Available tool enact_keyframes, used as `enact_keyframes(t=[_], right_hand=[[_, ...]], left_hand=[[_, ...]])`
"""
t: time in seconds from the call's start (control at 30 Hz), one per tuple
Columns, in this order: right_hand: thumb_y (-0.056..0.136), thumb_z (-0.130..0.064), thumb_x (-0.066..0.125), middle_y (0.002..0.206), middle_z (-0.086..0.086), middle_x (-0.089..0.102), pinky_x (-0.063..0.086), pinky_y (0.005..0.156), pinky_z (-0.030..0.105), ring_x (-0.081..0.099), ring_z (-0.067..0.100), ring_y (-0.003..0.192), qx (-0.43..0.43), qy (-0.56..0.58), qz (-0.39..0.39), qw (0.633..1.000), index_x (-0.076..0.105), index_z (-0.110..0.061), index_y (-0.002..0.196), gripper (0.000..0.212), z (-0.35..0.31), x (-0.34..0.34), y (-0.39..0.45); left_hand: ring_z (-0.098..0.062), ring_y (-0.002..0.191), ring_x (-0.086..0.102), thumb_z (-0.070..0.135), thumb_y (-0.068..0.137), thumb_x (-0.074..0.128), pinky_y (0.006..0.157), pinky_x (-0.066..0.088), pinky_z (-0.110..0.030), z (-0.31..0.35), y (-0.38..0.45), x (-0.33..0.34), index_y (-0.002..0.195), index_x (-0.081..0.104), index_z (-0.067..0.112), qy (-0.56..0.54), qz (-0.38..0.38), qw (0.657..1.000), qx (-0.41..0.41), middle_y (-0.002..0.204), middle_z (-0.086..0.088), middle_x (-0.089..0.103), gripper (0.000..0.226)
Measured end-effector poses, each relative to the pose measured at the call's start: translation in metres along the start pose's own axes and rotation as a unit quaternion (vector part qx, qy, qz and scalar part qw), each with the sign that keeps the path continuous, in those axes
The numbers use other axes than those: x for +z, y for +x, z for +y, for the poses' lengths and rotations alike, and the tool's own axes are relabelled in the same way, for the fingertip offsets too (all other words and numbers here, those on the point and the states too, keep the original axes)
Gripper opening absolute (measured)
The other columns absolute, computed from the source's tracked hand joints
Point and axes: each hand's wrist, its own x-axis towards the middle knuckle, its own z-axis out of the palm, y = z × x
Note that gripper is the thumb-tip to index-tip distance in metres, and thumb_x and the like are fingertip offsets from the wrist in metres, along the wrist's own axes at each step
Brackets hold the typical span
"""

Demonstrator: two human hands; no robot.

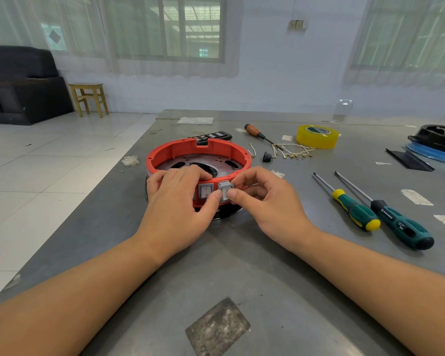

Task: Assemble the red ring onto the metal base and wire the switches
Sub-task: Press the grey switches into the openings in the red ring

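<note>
The red ring (180,150) sits on the round metal base (224,167) in the middle of the grey table. One grey rocker switch (206,191) is seated in the ring's near wall. A second grey switch (225,189) sticks partly out of the slot to its right. My left hand (176,201) grips the ring's near edge, with its thumb touching that second switch. My right hand (265,199) pinches the second switch between thumb and fingers. A bundle of short white wires (293,151) lies behind the ring to the right.
Two green-handled screwdrivers (357,209) (398,222) lie to the right. Farther back are a wooden-handled screwdriver (257,133), a yellow tape roll (317,136), a small black part (267,157) and a black bit case (211,136). A black and blue object (437,147) is at far right. The table's left edge (129,155) drops to the tiled floor.
</note>
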Motion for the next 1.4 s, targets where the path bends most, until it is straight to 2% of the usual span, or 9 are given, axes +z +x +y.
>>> enact_keyframes(t=[0.13,0.33,0.47,0.53,0.63,0.77,0.9,1.03,1.4], right_hand=[[0.089,-0.021,0.079,0.092,-0.013,0.073,0.060,0.078,0.029,0.072,0.009,0.085,-0.007,-0.018,0.009,1.000,0.068,-0.029,0.097,0.015,-0.002,0.001,0.000],[0.087,-0.029,0.080,0.095,-0.018,0.066,0.046,0.065,0.011,0.062,0.002,0.079,-0.026,-0.097,0.040,0.994,0.065,-0.034,0.098,0.019,0.003,0.002,0.003],[0.089,-0.045,0.073,0.138,-0.019,0.043,0.042,0.089,0.006,0.051,-0.004,0.116,-0.095,-0.235,0.021,0.967,0.057,-0.035,0.128,0.044,0.005,-0.005,0.010],[0.095,-0.048,0.065,0.144,-0.017,0.045,0.043,0.106,0.020,0.043,-0.002,0.130,-0.119,-0.280,-0.031,0.952,0.056,-0.033,0.136,0.045,0.005,-0.009,0.013],[0.098,-0.045,0.061,0.132,-0.015,0.054,0.050,0.098,0.030,0.054,0.004,0.116,-0.119,-0.273,-0.056,0.953,0.060,-0.031,0.132,0.036,0.005,-0.012,0.013],[0.095,-0.038,0.062,0.117,-0.014,0.057,0.049,0.077,0.023,0.056,0.003,0.089,-0.145,-0.261,-0.048,0.953,0.064,-0.030,0.123,0.030,0.002,-0.010,0.008],[0.093,-0.037,0.067,0.112,-0.014,0.059,0.038,0.074,0.009,0.052,-0.009,0.089,-0.153,-0.268,-0.049,0.950,0.066,-0.027,0.121,0.030,-0.001,-0.009,0.005],[0.093,-0.037,0.070,0.113,-0.014,0.060,0.040,0.081,0.010,0.053,-0.003,0.099,-0.143,-0.273,-0.055,0.950,0.065,-0.027,0.121,0.031,-0.004,-0.009,0.005],[0.090,-0.034,0.072,0.092,-0.027,0.052,0.036,0.070,0.004,0.052,-0.015,0.082,-0.126,-0.261,-0.028,0.957,0.067,-0.025,0.111,0.023,-0.005,-0.004,0.007]], left_hand=[[-0.009,0.109,0.054,0.050,0.091,0.056,0.104,0.023,-0.030,0.000,0.001,0.000,0.112,0.062,0.028,0.003,-0.003,1.000,-0.001,0.106,0.015,0.064,0.031],[-0.009,0.105,0.053,0.050,0.089,0.056,0.102,0.023,-0.031,0.002,0.003,0.003,0.105,0.060,0.027,0.001,0.001,1.000,-0.010,0.101,0.015,0.063,0.028],[-0.006,0.101,0.048,0.051,0.086,0.056,0.100,0.021,-0.029,0.003,0.006,0.004,0.101,0.058,0.027,-0.007,0.000,1.000,-0.024,0.097,0.017,0.060,0.028],[-0.007,0.102,0.047,0.052,0.084,0.055,0.100,0.021,-0.030,0.001,0.007,0.003,0.100,0.057,0.027,-0.016,-0.006,1.000,-0.023,0.098,0.016,0.060,0.030],[-0.005,0.106,0.045,0.057,0.079,0.048,0.102,0.023,-0.030,-0.003,0.007,0.000,0.100,0.056,0.027,-0.037,-0.022,0.999,-0.008,0.100,0.016,0.059,0.037],[-0.008,0.114,0.047,0.057,0.075,0.048,0.105,0.019,-0.017,-0.014,0.006,-0.008,0.099,0.051,0.032,-0.082,-0.062,0.995,0.003,0.107,0.015,0.059,0.034],[-0.007,0.113,0.050,0.054,0.077,0.049,0.110,0.018,-0.019,-0.019,0.005,-0.013,0.100,0.049,0.033,-0.089,-0.082,0.992,0.021,0.109,0.013,0.061,0.031],[-0.010,0.114,0.052,0.054,0.077,0.049,0.109,0.016,-0.016,-0.019,0.005,-0.013,0.100,0.049,0.032,-0.087,-0.084,0.992,0.027,0.110,0.012,0.062,0.031],[-0.006,0.112,0.050,0.044,0.083,0.053,0.111,0.019,-0.023,-0.019,0.005,-0.011,0.098,0.047,0.031,-0.095,-0.073,0.992,0.039,0.109,0.011,0.061,0.021]])
